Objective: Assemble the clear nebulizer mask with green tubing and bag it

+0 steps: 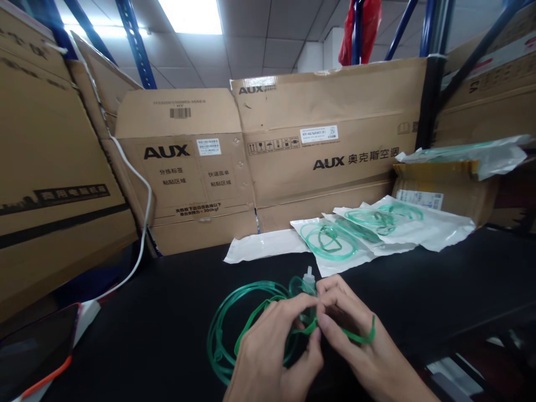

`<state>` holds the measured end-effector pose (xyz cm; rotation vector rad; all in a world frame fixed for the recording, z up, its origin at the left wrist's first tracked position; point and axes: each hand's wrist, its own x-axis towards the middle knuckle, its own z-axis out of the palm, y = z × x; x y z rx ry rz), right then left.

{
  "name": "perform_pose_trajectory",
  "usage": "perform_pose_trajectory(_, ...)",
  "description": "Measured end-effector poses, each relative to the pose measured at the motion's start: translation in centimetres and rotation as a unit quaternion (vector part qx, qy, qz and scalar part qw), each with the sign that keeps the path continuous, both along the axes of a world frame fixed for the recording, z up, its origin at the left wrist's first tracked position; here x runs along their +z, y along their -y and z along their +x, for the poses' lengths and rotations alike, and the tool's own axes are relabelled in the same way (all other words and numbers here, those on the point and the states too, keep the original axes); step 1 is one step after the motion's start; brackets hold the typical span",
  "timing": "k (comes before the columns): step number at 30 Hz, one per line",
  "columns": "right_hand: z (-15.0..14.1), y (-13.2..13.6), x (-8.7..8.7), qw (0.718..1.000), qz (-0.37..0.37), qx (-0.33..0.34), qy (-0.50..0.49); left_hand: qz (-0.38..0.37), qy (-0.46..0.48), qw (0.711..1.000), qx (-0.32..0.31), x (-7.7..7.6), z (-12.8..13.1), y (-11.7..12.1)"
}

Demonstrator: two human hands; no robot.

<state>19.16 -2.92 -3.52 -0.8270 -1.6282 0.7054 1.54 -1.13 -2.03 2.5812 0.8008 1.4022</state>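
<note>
My left hand (274,346) and my right hand (355,340) meet low in the middle of the head view, fingers pinched together on a green oxygen mask (307,287) with a clear nozzle on top. Its coiled green tubing (234,318) loops out to the left on the black table (159,312). A thin green elastic strap (360,336) runs across my right hand's fingers. Both hands are closed on the mask and strap; the mask body is largely hidden behind my fingers.
Several sealed white pouches (335,243) with green tubing sets lie beyond my hands, and a flat empty pouch (263,245) lies left of them. AUX cardboard boxes (318,151) wall the back and left. A white cable (142,223), a phone (37,346) at the left edge.
</note>
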Motion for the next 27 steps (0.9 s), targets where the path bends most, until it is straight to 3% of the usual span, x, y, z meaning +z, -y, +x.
perform_pose_trajectory(3,0.1,0.0,-0.2,1.000,0.009,0.002,0.007,0.047,-0.028,0.998,-0.017,0.1,-0.2,-0.3)
perform_pose_trajectory(7,0.1,-0.1,-0.2,1.000,-0.003,0.006,0.011,0.082,-0.034,0.996,0.013,-0.2,-0.1,-0.2)
perform_pose_trajectory(15,0.7,-0.5,-0.2,0.999,-0.002,0.025,-0.020,0.062,-0.022,0.996,0.062,-0.5,-0.3,0.2)
perform_pose_trajectory(21,0.8,-1.3,-0.9,0.995,0.008,-0.018,-0.096,0.062,-0.032,0.995,0.070,-0.2,-1.0,-0.3)
perform_pose_trajectory(27,1.0,-0.6,-0.4,0.995,-0.005,0.018,-0.101,0.042,-0.027,0.997,0.061,0.2,-1.3,-0.3)
